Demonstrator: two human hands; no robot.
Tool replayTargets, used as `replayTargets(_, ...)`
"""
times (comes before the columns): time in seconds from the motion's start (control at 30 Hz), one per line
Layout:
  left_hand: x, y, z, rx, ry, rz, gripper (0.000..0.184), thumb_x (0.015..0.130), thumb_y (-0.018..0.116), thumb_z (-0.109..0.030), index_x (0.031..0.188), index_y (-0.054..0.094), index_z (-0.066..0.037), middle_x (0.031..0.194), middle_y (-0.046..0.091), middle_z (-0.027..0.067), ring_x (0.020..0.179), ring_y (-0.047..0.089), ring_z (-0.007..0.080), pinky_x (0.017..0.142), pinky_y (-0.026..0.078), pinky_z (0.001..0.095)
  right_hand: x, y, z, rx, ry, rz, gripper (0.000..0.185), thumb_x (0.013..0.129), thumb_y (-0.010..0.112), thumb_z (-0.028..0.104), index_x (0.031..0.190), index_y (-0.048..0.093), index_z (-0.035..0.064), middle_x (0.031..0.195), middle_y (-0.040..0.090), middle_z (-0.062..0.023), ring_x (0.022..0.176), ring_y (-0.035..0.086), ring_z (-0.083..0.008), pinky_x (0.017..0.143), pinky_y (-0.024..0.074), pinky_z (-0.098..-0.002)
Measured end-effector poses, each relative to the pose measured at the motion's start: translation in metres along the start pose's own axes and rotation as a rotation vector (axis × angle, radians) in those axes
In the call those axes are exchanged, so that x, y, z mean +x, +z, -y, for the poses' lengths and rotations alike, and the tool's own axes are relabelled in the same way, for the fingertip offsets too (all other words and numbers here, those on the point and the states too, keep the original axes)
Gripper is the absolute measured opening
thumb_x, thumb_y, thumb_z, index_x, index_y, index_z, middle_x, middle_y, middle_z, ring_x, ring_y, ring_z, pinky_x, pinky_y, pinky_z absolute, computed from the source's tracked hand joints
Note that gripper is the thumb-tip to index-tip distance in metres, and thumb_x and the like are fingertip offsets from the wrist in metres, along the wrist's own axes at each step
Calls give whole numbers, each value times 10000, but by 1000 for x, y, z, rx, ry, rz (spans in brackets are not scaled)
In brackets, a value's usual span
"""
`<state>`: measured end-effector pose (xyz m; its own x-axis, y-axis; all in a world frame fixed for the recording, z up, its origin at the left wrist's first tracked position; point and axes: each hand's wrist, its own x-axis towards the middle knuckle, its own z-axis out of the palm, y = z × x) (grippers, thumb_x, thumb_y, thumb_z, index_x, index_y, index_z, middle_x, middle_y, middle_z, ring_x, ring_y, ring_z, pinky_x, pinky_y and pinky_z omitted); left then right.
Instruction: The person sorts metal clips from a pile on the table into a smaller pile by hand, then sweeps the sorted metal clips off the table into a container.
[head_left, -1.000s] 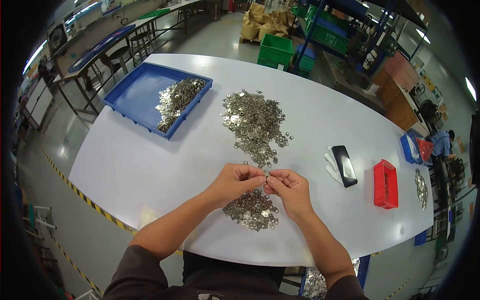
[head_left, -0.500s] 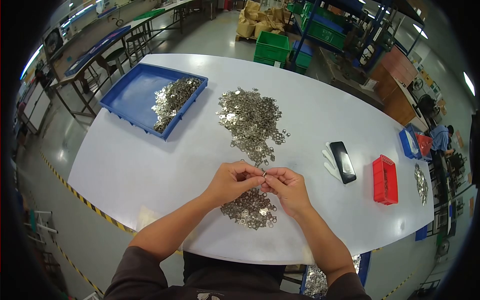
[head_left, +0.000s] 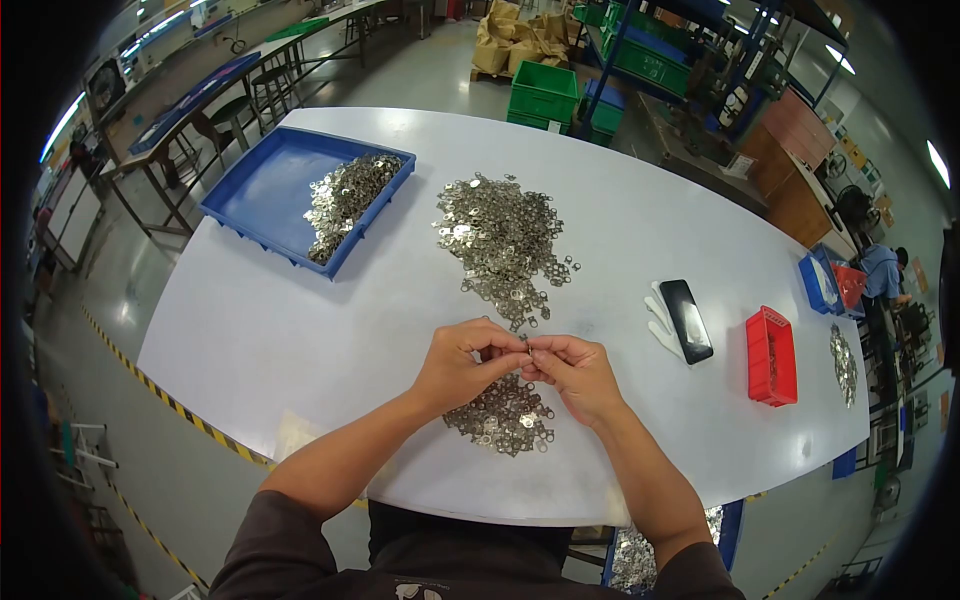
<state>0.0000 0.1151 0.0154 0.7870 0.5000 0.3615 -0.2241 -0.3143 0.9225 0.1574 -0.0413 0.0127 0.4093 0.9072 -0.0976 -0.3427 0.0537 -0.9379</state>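
The left hand (head_left: 460, 364) and right hand (head_left: 580, 376) together pinch a tiny metal part (head_left: 529, 350) between the far pile (head_left: 500, 238) and near pile (head_left: 500, 420), where, I'd judge, a slackened grip could lose it.

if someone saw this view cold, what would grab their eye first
Probably the big pile of shiny metal pieces in the middle of the white table. Just nearer, the left hand and right hand meet, pinching a tiny piece beside a smaller pile. The blue tray at the far left and the red bin towards the right end also stand out.
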Motion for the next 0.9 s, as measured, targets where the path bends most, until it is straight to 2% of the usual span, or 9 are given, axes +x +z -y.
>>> replayTargets(0.4,3,-2,-10,124,251,-26,154,853,880,14,993,844,-39,917,795,69,761,722,137,648,580,267,0,0,4,-57,-46,19,240,1039,731,43,1268,697,-20,1100,795,-156,954,775,-202,884,659,-361)
replayTargets(0.47,2,-2,-10,108,238,-27,155,851,881,13,993,844,-39,920,796,70,762,724,139,650,582,266,0,0,4,-29,-48,20,265,1030,751,51,1274,699,-39,1104,794,-153,933,776,-196,865,656,-333)
replayTargets(0.7,2,-2,-9,123,207,-21,156,852,884,5,994,844,-46,924,796,74,761,726,138,655,588,267,0,-2,3,-20,-50,32,260,1033,745,51,1274,708,-39,1094,796,-146,931,774,-188,866,655,-334)
replayTargets(0.8,2,-2,-6,104,196,-1,141,894,870,-31,1030,841,-52,912,789,55,765,715,116,664,570,249,0,0,2,-37,-79,10,244,1030,747,50,1255,732,-43,1070,800,-137,927,773,-182,871,654,-333)
replayTargets(0.9,-1,2,-9,-32,-61,32,131,964,829,-89,1082,826,-31,915,780,37,765,686,87,669,540,228,0,2,-4,-61,-131,-55,234,1022,754,46,1237,752,-46,1046,804,-131,915,774,-180,873,653,-332)
